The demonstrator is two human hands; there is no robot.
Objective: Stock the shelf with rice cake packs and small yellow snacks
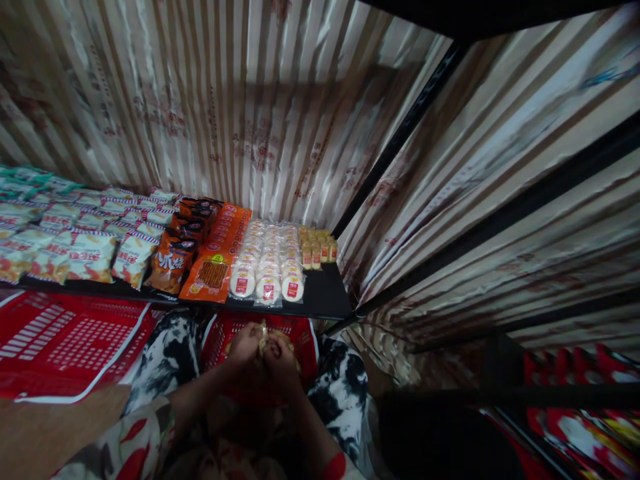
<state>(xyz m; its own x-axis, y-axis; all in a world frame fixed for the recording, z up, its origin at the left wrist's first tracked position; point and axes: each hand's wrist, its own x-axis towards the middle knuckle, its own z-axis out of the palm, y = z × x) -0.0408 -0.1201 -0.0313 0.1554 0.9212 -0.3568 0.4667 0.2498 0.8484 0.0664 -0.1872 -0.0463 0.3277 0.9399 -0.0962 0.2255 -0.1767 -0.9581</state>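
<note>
Between my knees stands a red plastic basket (311,343), and both hands are over it. My left hand (245,345) is closed, fingertips pinching a small yellowish packet (263,331). Close against it, my right hand (281,360) is closed on the same packet from the other side. More yellowish packets seem to lie in the basket below, mostly hidden by my hands and in shadow. Small yellow packets (317,250) of similar colour stand at the right end of the black shelf (325,293) in front of me.
Along the shelf sit round white wrapped cakes (269,288), a flat orange bag (213,267), dark orange bags (171,263) and several white snack bags (91,257). Another red basket (85,340) lies at left. Black shelf posts (400,140) rise at right before corrugated sheeting.
</note>
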